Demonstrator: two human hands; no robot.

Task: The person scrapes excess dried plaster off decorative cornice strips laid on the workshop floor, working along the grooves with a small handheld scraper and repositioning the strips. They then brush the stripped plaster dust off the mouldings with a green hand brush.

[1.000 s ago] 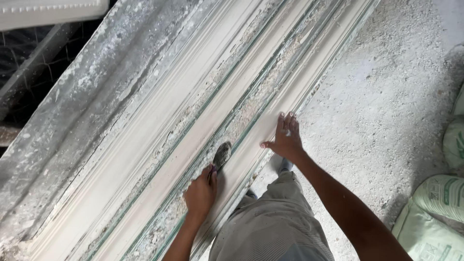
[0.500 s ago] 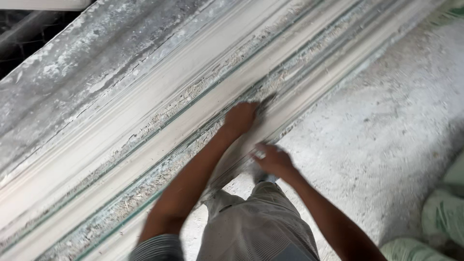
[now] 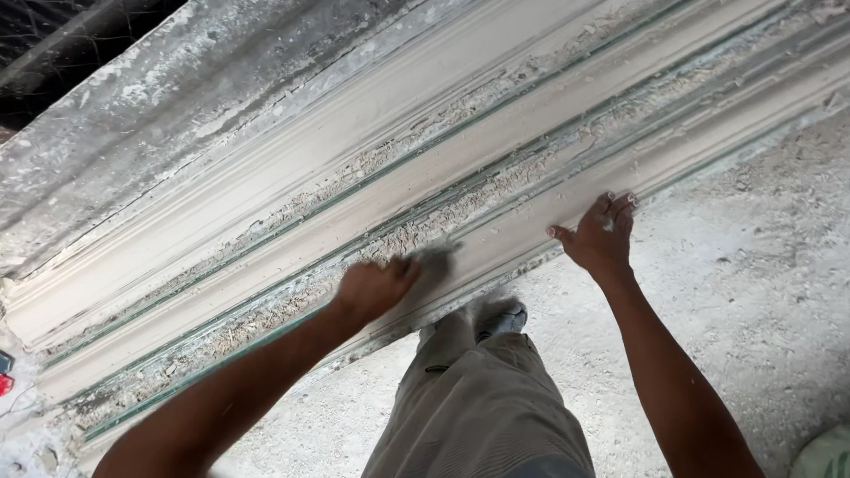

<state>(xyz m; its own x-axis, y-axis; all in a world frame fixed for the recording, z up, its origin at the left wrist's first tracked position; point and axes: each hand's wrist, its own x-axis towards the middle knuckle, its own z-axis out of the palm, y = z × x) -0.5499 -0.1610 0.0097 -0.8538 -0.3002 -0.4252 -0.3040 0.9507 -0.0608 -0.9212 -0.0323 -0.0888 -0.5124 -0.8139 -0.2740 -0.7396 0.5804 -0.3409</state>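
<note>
1. The left hand [image 3: 376, 288] is closed in a fist-like grip around a small flat tool [image 3: 436, 259], which is blurred; only its grey blade end shows past the knuckles, so its exact kind cannot be told.
2. The tool's blade lies against the long plaster moulding [image 3: 460, 155], on the lower smooth band just below a rough, crumbly groove.
3. The right hand [image 3: 600, 237] holds nothing: its fingers are spread wide and lie flat on the moulding's lower edge, well to the right of the left hand.
4. The moulding runs slantwise across the view, from lower left to upper right, with several parallel smooth ridges and thin greenish lines [image 3: 354, 181] between them.
5. Loose plaster crumbs [image 3: 266, 310] sit in the grooves, thickest along the channel above the left hand.
6. Beyond the moulding lies a grey, dust-caked slab [image 3: 177, 97], and past that a dark patch with wire mesh [image 3: 62, 35] in the upper left corner.
7. The floor [image 3: 744, 292] on the near side is rough, pale and covered in white dust.
8. The person's leg in beige trousers [image 3: 478, 407] stands between the two arms, with a dusty shoe [image 3: 500, 314] touching the foot of the moulding.
9. A small red object [image 3: 5, 382] shows at the far left edge, and a pale green sack corner [image 3: 828, 456] at the lower right.
</note>
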